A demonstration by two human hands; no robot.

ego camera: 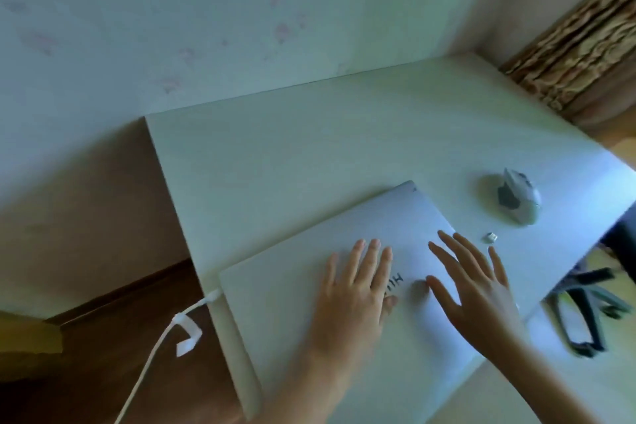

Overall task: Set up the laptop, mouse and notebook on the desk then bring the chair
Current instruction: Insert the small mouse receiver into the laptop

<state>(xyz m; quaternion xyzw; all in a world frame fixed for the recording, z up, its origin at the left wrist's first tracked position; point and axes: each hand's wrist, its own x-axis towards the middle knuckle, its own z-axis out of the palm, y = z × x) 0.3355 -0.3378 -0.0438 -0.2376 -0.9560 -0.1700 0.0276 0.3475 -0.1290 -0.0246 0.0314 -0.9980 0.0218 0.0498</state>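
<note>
The desk is pale white. The closed laptop is silver with dark letters on its lid. The mouse is light grey with a black side. The cable is white. The curtain has brown and tan patches.

Back half of desk bare up to the wall, open passage there. Closed laptop fills the front-left; mouse and small dongle block the right edge, narrow gap between them.

both hands, left hand and right hand, rest flat on the closed laptop, mouse nearby on the desk.
</note>
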